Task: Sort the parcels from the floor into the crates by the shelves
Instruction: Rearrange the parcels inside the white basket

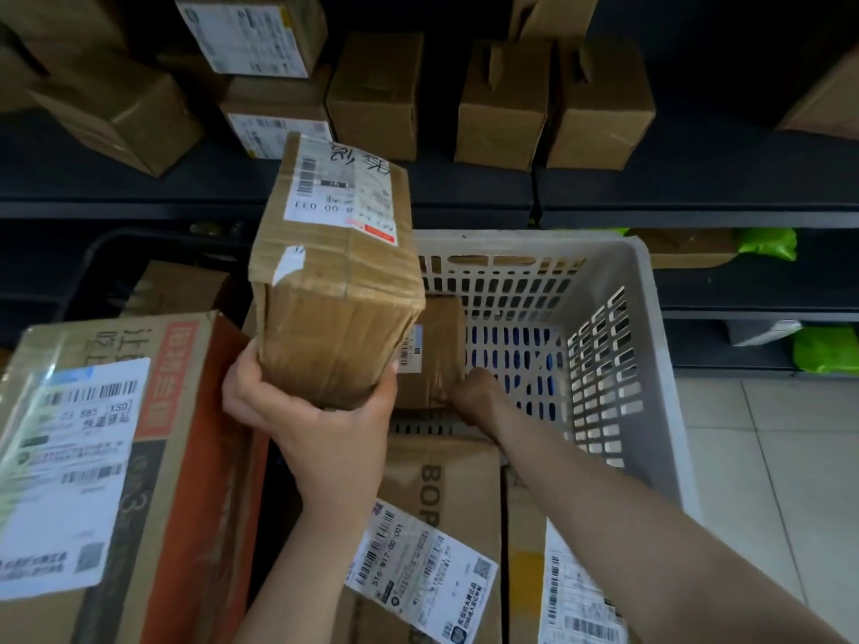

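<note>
My left hand (304, 406) grips the near end of a taped brown parcel (332, 290) with a white shipping label, holding it up over the left rim of the white plastic crate (618, 318). My right hand (474, 392) reaches down inside the crate and holds the near edge of a smaller brown parcel (437, 350) lying on the crate floor. The held parcel hides part of that smaller one.
A large labelled carton (107, 457) lies at the left. Flat labelled parcels (437, 527) lie below my arms. Dark shelves (604, 211) behind carry several brown boxes (502, 104); green bags (767, 244) sit on lower shelves at the right. Tiled floor (767, 457) lies right of the crate.
</note>
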